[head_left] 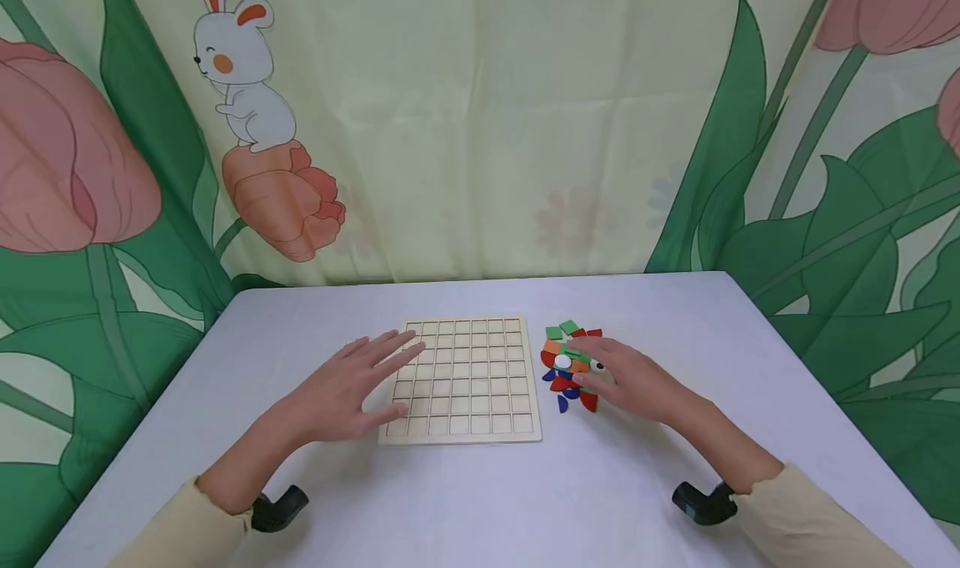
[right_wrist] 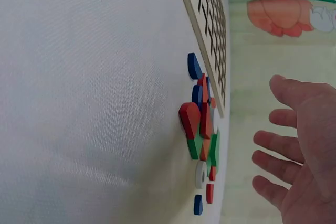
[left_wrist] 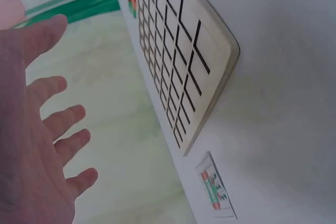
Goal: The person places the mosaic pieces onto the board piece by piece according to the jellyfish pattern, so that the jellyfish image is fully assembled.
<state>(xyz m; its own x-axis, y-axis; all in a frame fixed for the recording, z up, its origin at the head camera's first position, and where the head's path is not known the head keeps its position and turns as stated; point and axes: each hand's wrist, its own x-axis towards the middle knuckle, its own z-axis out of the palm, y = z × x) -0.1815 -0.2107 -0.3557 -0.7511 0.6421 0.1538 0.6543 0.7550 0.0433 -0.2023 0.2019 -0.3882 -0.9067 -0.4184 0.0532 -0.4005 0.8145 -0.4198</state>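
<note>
A pale wooden board (head_left: 480, 405) with a grid of square cells lies flat on the table. Over its left edge hovers my left hand (head_left: 341, 397), fingers spread and fairly straight, with nothing held. Right of the board is a loose heap of small coloured pieces (head_left: 566, 383) in red, green, blue, orange and white. My right hand (head_left: 633, 378) is above the heap's right side and hides part of it; the right wrist view shows its fingers apart and holding nothing. In the left wrist view, a small card (left_wrist: 214, 190) with a red and green picture lies beside the board.
A white cloth covers the table (head_left: 465, 510). Behind it hangs a curtain (head_left: 480, 134) printed with tulips, leaves and a rabbit. Each wrist wears a black device; one (head_left: 279, 510) is on the left and another (head_left: 705, 503) on the right.
</note>
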